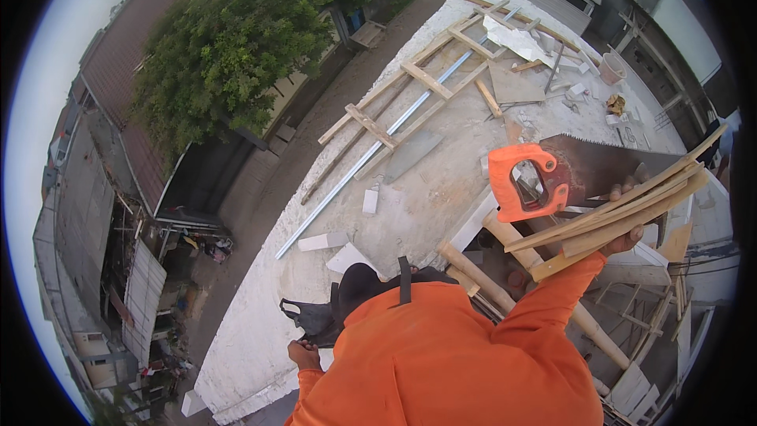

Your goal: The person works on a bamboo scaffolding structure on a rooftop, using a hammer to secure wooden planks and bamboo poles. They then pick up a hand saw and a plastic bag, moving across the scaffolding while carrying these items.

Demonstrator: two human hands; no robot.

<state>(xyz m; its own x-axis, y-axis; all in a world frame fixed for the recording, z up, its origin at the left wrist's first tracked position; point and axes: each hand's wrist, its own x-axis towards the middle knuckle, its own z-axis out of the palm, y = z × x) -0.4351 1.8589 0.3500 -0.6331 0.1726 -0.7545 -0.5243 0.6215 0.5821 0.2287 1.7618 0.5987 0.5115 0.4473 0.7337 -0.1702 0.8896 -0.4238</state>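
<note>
My right hand (624, 241) is closed around several long wooden strips (623, 217), held out to the right. Fingertips show at the far side of the bundle. Along with the strips, that hand grips a hand saw (603, 164) by its dark blade. Its orange handle (520, 185) points left, toward the middle of the view. Lower left, my left hand (303, 353) is curled at the edge of a black fabric bag (315, 325) with a strap, which lies against my orange-clothed front. The fingers of the left hand show only in part.
A pale concrete slab (339, 225) carries a wooden ladder-like frame (426, 79), a metal bar (363, 162), white blocks (323, 241), scrap boards and a bucket (612, 68). Round poles (481, 278) cross an opening at right. Beyond the slab's left edge, a street lies far below.
</note>
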